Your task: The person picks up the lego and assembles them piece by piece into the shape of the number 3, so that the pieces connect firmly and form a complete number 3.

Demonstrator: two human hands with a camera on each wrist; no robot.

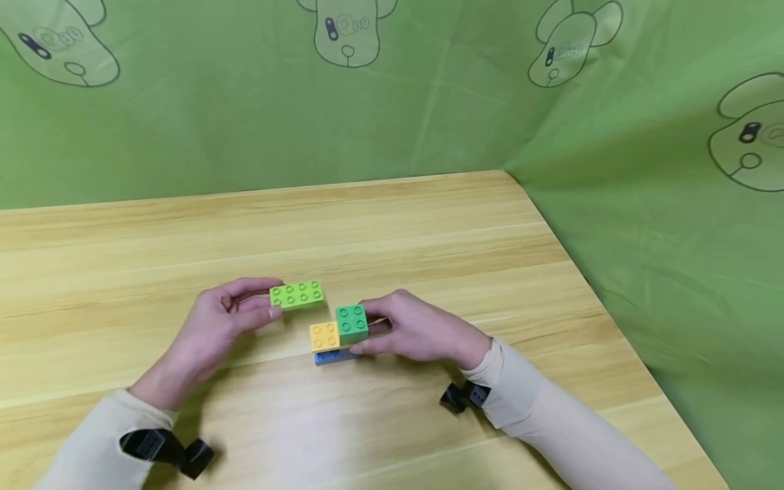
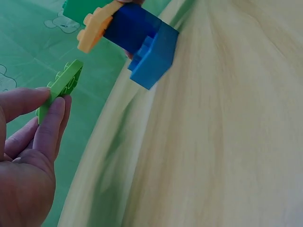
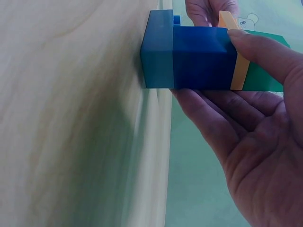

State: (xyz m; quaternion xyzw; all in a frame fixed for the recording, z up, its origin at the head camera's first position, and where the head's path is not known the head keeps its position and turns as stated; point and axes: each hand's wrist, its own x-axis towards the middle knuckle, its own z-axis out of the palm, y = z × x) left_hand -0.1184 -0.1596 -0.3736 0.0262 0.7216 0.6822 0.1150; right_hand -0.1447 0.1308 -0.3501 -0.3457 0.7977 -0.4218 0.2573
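My left hand [image 1: 211, 323] pinches a flat lime-green building brick [image 1: 297, 295] at its left end, studs facing up. Just to the right, my right hand [image 1: 422, 328] grips a joined stack of bricks between thumb and fingers. A green brick [image 1: 352, 322] tops the stack, on a yellow-orange flat brick [image 1: 324, 336] that sticks out to the left. Under that, in the right wrist view, comes a dark blue brick [image 3: 203, 56], then a lighter blue brick [image 3: 157, 52] at the bottom. A small gap separates the lime-green brick from the stack.
Both hands are over a light wood-grain table [image 1: 429, 224]. A green curtain [image 1: 245, 116] printed with cartoon heads runs along its back and right edges. Black wrist cameras are strapped at both sleeves [image 1: 533, 395].
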